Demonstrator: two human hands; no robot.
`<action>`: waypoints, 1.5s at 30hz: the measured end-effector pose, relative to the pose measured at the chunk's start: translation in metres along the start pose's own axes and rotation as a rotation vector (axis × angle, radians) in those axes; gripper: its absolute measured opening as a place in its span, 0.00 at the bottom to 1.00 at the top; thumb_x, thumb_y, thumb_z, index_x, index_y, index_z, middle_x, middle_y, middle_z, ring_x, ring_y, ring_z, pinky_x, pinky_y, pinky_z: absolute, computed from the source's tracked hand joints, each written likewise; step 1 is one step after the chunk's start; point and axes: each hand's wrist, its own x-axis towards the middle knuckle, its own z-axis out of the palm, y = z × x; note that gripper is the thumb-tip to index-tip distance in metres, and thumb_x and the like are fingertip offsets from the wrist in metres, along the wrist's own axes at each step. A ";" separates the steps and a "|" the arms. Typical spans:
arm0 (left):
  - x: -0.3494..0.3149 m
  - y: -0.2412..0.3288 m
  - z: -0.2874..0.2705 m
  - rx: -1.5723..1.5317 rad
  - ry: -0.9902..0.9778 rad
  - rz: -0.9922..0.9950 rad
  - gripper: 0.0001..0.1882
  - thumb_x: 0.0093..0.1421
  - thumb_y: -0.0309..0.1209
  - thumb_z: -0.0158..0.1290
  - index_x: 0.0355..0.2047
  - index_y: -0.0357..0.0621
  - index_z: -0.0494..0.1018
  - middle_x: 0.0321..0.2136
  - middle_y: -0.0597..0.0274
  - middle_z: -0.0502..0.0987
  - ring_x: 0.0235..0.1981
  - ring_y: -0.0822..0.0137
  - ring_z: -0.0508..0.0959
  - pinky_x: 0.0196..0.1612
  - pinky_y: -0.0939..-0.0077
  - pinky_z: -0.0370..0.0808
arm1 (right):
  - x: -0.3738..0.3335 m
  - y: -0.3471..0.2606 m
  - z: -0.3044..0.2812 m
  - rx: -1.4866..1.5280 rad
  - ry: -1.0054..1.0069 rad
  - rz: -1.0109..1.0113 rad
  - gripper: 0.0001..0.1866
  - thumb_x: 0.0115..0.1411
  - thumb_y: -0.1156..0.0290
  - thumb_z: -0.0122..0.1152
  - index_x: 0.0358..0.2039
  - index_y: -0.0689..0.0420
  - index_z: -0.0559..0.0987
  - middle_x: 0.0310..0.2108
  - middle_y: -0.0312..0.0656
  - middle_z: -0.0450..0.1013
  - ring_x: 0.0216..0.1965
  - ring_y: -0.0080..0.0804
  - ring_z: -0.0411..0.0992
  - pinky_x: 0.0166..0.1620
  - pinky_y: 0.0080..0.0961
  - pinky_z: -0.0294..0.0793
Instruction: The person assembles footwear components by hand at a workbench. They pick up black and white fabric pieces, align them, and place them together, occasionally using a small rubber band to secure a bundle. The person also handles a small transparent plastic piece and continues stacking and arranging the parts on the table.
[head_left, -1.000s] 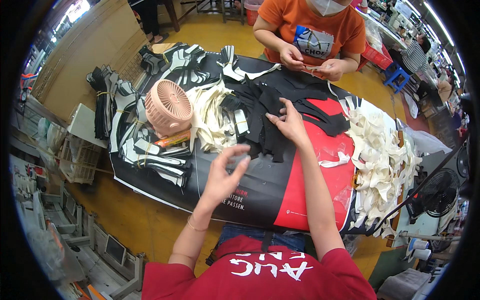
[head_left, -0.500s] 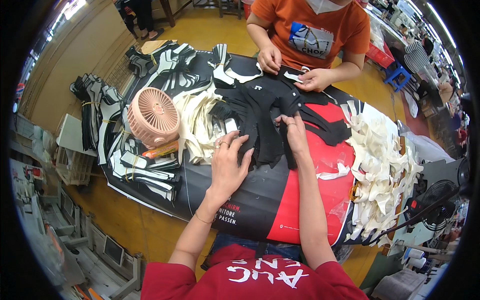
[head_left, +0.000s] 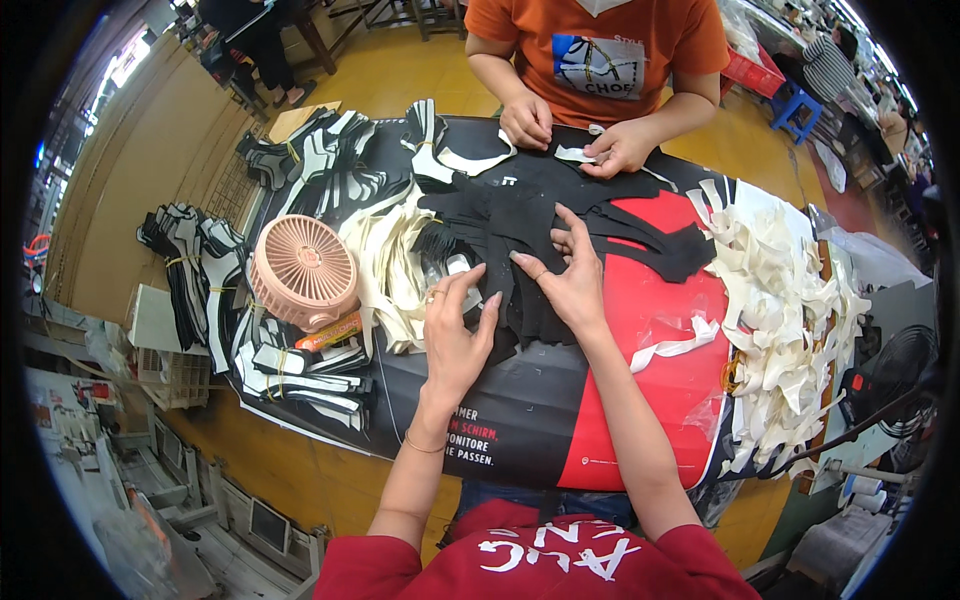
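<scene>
The person's left hand [head_left: 456, 345] is at the near left side of a heap of soft black pieces [head_left: 525, 225]. Its thumb and fingers are apart. The right hand [head_left: 577, 290] is over the right side of the heap, and its thumb and fingers are apart too. It is hard to tell if the fingertips touch the black pieces. The heap lies in the middle of the black and red counter [head_left: 530, 395].

Just left of the heap are long cream strips [head_left: 385, 255], and left of them stands a round pink fan [head_left: 305, 268]. Tied black and white bundles [head_left: 300, 385] lie near the fan. A big pile of cream scraps [head_left: 785, 320] is on the right. On the far side, a person in an orange shirt [head_left: 620, 45] holds a small white piece [head_left: 573, 155].
</scene>
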 end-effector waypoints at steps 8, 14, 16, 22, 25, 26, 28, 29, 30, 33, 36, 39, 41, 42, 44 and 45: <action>-0.003 -0.002 0.003 -0.023 0.024 0.021 0.18 0.57 0.26 0.60 0.49 0.37 0.75 0.40 0.50 0.77 0.43 0.53 0.77 0.48 0.64 0.72 | -0.004 -0.006 0.001 -0.039 -0.019 -0.040 0.47 0.45 0.60 0.80 0.63 0.60 0.65 0.45 0.56 0.76 0.46 0.45 0.77 0.51 0.35 0.75; -0.003 -0.001 0.003 -0.038 0.027 0.021 0.19 0.56 0.24 0.60 0.48 0.37 0.75 0.38 0.51 0.78 0.41 0.55 0.77 0.48 0.64 0.71 | 0.007 0.006 -0.003 0.467 -0.072 0.265 0.41 0.49 0.75 0.72 0.63 0.61 0.64 0.44 0.48 0.76 0.48 0.31 0.75 0.49 0.26 0.75; -0.003 -0.001 0.003 -0.033 0.024 0.025 0.18 0.56 0.24 0.60 0.48 0.37 0.75 0.38 0.51 0.78 0.41 0.55 0.77 0.48 0.64 0.71 | 0.013 0.013 -0.007 0.586 -0.094 0.278 0.30 0.57 0.77 0.57 0.61 0.63 0.65 0.42 0.45 0.76 0.44 0.26 0.74 0.49 0.22 0.73; -0.003 -0.002 0.003 -0.036 0.017 0.031 0.18 0.57 0.24 0.59 0.48 0.37 0.75 0.39 0.50 0.78 0.42 0.54 0.76 0.49 0.63 0.70 | 0.014 0.020 -0.007 0.479 -0.130 0.236 0.22 0.59 0.77 0.50 0.55 0.63 0.69 0.45 0.44 0.75 0.46 0.27 0.72 0.53 0.24 0.70; -0.003 -0.002 0.003 -0.028 0.016 0.034 0.17 0.57 0.24 0.59 0.48 0.37 0.76 0.39 0.50 0.78 0.42 0.53 0.76 0.49 0.63 0.70 | 0.010 0.018 0.001 0.406 -0.079 0.182 0.21 0.61 0.78 0.54 0.55 0.62 0.69 0.48 0.45 0.74 0.49 0.28 0.71 0.54 0.24 0.69; -0.003 -0.001 0.003 -0.025 0.016 0.038 0.17 0.57 0.24 0.59 0.47 0.37 0.76 0.39 0.50 0.78 0.42 0.53 0.75 0.49 0.63 0.70 | 0.009 0.018 0.003 0.341 -0.080 0.125 0.22 0.60 0.79 0.55 0.56 0.62 0.68 0.49 0.45 0.73 0.49 0.28 0.71 0.54 0.24 0.69; -0.004 -0.001 0.003 -0.025 0.016 0.040 0.17 0.57 0.24 0.59 0.47 0.37 0.76 0.39 0.51 0.78 0.43 0.52 0.75 0.49 0.63 0.70 | 0.009 0.019 0.004 0.231 -0.073 0.035 0.26 0.59 0.82 0.57 0.58 0.62 0.67 0.51 0.46 0.73 0.52 0.30 0.70 0.56 0.25 0.68; -0.004 0.000 0.003 -0.027 0.014 0.038 0.16 0.57 0.24 0.59 0.47 0.37 0.76 0.40 0.51 0.78 0.43 0.52 0.75 0.49 0.62 0.70 | 0.010 0.020 0.002 0.207 -0.090 0.027 0.25 0.59 0.80 0.58 0.57 0.63 0.67 0.51 0.49 0.73 0.53 0.35 0.71 0.56 0.28 0.68; -0.004 0.000 0.003 -0.033 0.013 0.041 0.16 0.57 0.24 0.59 0.47 0.37 0.76 0.40 0.51 0.77 0.43 0.51 0.75 0.50 0.62 0.69 | 0.011 0.021 -0.001 0.184 -0.105 0.019 0.25 0.59 0.77 0.58 0.57 0.65 0.67 0.52 0.52 0.73 0.54 0.40 0.72 0.57 0.31 0.68; -0.003 0.000 0.003 -0.020 0.020 0.049 0.16 0.57 0.25 0.59 0.46 0.38 0.76 0.40 0.51 0.77 0.44 0.51 0.75 0.50 0.62 0.69 | 0.018 0.021 -0.013 0.172 -0.122 0.007 0.25 0.59 0.77 0.55 0.57 0.67 0.66 0.52 0.55 0.73 0.54 0.43 0.74 0.56 0.34 0.69; -0.003 0.000 0.003 0.015 0.018 0.078 0.15 0.58 0.26 0.58 0.46 0.38 0.76 0.41 0.51 0.77 0.44 0.50 0.74 0.50 0.61 0.69 | 0.019 0.013 -0.025 0.360 -0.245 0.180 0.24 0.59 0.80 0.51 0.58 0.66 0.66 0.52 0.56 0.73 0.52 0.40 0.75 0.54 0.33 0.71; -0.004 0.000 0.003 0.037 0.015 0.079 0.14 0.58 0.26 0.58 0.46 0.38 0.77 0.41 0.51 0.76 0.44 0.50 0.74 0.51 0.61 0.69 | 0.015 0.000 -0.029 0.324 -0.332 0.209 0.26 0.60 0.81 0.46 0.60 0.67 0.64 0.52 0.59 0.73 0.52 0.41 0.76 0.52 0.32 0.74; -0.004 0.000 0.003 0.027 0.009 0.069 0.15 0.58 0.26 0.58 0.46 0.38 0.77 0.41 0.51 0.76 0.44 0.50 0.74 0.51 0.61 0.69 | 0.011 -0.007 -0.028 0.112 -0.336 0.102 0.27 0.60 0.80 0.46 0.61 0.67 0.62 0.52 0.60 0.73 0.53 0.46 0.75 0.52 0.34 0.74; -0.004 0.001 0.003 0.023 0.007 0.067 0.15 0.58 0.27 0.58 0.46 0.39 0.77 0.41 0.51 0.76 0.44 0.50 0.74 0.50 0.61 0.69 | 0.011 -0.011 -0.024 -0.039 -0.311 0.028 0.27 0.64 0.74 0.50 0.63 0.67 0.60 0.51 0.62 0.73 0.55 0.54 0.73 0.54 0.37 0.72; -0.005 0.001 0.003 0.032 0.023 0.079 0.14 0.57 0.24 0.59 0.45 0.38 0.77 0.40 0.52 0.77 0.43 0.53 0.76 0.49 0.64 0.70 | 0.008 -0.016 -0.016 -0.104 -0.231 -0.057 0.30 0.65 0.67 0.55 0.63 0.67 0.61 0.52 0.62 0.72 0.56 0.56 0.72 0.56 0.39 0.70; -0.005 0.002 0.003 0.037 0.031 0.087 0.14 0.57 0.23 0.59 0.45 0.37 0.77 0.40 0.53 0.78 0.43 0.54 0.77 0.48 0.65 0.71 | 0.007 -0.018 -0.011 -0.141 -0.200 -0.105 0.31 0.65 0.64 0.57 0.63 0.66 0.61 0.52 0.63 0.72 0.57 0.57 0.71 0.57 0.39 0.69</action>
